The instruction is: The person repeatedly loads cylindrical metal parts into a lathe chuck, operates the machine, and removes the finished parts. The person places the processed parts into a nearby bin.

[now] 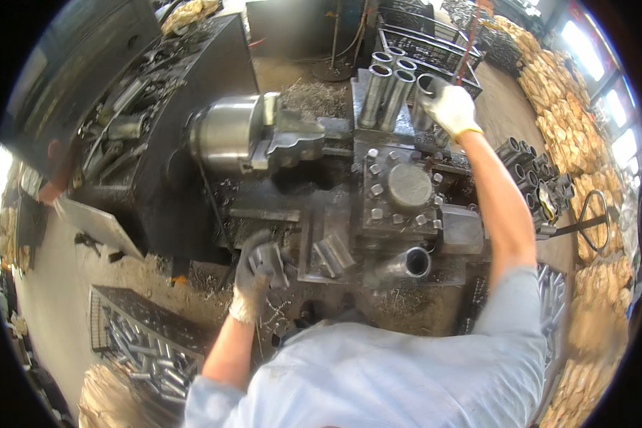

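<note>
My right hand [451, 108], in a white work glove, reaches far out and grips the upper end of an upright metal tube [422, 114]. Several similar tubes [386, 96] stand just left of it on the lathe. Closer to my body, my left hand [252, 274], in a dirty grey glove, is closed on a short grey metal block [270, 261]. A similar-looking block [334, 255] lies to its right on a flat plate. One more tube [411, 265] lies at the near side, its open end facing right. My gloves partly cover both held pieces.
The lathe chuck [228, 133] is left of centre, the bolted tool post [409, 187] right of it. Crates of metal tubes [157, 360] stand at lower left. More tubes [531, 167] are stacked at right, near a rod-and-ring handle [593, 223]. Another person's hand [51, 191] shows at far left.
</note>
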Tool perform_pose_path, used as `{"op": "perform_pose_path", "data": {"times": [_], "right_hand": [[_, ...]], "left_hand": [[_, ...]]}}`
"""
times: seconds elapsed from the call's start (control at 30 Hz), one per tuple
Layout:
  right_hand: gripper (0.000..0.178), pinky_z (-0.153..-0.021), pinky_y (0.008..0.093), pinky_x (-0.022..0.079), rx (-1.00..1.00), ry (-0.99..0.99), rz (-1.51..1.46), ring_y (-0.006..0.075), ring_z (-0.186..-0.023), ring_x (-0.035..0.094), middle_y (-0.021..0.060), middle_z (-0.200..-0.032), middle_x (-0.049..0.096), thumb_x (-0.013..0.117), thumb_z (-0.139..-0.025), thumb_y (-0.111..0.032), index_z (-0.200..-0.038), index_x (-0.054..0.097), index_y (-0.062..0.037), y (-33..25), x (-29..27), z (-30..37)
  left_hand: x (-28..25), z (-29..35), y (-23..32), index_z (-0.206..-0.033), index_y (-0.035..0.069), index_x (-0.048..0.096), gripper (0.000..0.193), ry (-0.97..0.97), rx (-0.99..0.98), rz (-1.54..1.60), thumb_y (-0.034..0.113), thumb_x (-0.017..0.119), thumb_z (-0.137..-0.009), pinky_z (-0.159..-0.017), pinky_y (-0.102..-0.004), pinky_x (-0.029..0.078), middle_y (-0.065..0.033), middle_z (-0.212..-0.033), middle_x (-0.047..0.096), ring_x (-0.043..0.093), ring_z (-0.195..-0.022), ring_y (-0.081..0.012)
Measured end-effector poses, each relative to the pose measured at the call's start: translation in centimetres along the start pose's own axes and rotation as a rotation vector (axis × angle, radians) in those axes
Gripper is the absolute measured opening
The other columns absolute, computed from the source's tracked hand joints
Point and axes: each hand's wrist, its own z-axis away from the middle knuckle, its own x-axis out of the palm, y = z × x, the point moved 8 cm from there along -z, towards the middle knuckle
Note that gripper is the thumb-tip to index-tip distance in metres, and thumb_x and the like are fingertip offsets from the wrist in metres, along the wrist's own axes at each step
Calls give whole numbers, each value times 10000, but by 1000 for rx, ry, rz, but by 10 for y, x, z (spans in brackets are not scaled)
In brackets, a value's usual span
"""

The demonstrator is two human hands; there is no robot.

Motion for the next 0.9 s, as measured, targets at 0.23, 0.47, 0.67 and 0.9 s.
{"op": "perform_pose_path", "data": {"times": [0.23, 0.47, 0.67, 0.9], "right_hand": [[206, -642, 347, 616, -745, -19, -450, 209, -689, 783, 92, -796, 794, 703, -1005, -255, -1057, 782, -72, -198, -182, 149], [552, -704, 518, 619, -258, -361, -349, 403, -813, 764, 227, -1082, 746, 715, -934, -291, -1423, 571, -81, -214, 66, 326], [406, -717, 418, 593, 182, -616, -1247, 279, -828, 746, 176, -978, 780, 753, -912, -279, -1192, 722, 13, -171, 101, 315], [807, -914, 410, 594, 427, -867, -1246, 304, -1016, 750, 218, -1123, 758, 928, -710, -399, -1325, 637, 35, -211, 41, 292]], "left_hand": [[40, -43, 105, -1562, 106, 419, 1023, 130, 712, -699, 181, 980, -710, -924, -410, 619, -186, -1230, 747, 768, -1068, -335], [-43, -30, -37, -1261, 48, 657, 408, 50, -309, 2, 324, 761, -979, -764, -371, 628, -116, -1011, 748, 732, -840, -198], [-49, -35, -106, -1213, 62, 699, 615, 20, -504, 699, 633, 517, -1076, -864, -476, 634, -132, -1045, 765, 754, -906, -300], [29, -43, -26, -1559, 59, 473, 716, -196, -73, 143, 618, 418, -1114, -1202, -489, 445, -143, -1520, 588, 627, -1323, -322]]}}
